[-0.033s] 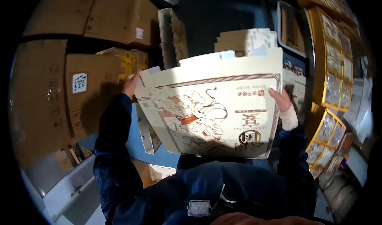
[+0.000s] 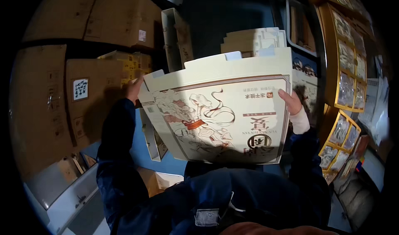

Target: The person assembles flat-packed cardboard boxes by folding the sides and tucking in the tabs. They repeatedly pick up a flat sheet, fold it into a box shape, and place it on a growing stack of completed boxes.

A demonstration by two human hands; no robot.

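Note:
A large cream-coloured printed carton (image 2: 199,118) spans the space in front of my body, tilted, with a brown line drawing and an upside-down dark print on its face. Tabbed flaps stick out along its far edge. My left hand (image 2: 134,89) grips its far left corner, fingers partly hidden behind the board. At the right edge my right hand (image 2: 291,103) holds on, thumb on the printed face and the other fingers mostly out of sight. Just beyond the carton stands a stack of pale and brown boards (image 2: 253,41).
Brown cardboard boxes (image 2: 95,79) are piled at the left. Yellow-framed trays (image 2: 349,64) with clear-wrapped contents line the right side. Past the held carton stand a narrow open box (image 2: 176,39) and a grey-rimmed bin (image 2: 301,27). An open box (image 2: 158,181) lies near my left elbow.
The scene sits very slightly further left in the picture. Both hands keep the same hold on the carton.

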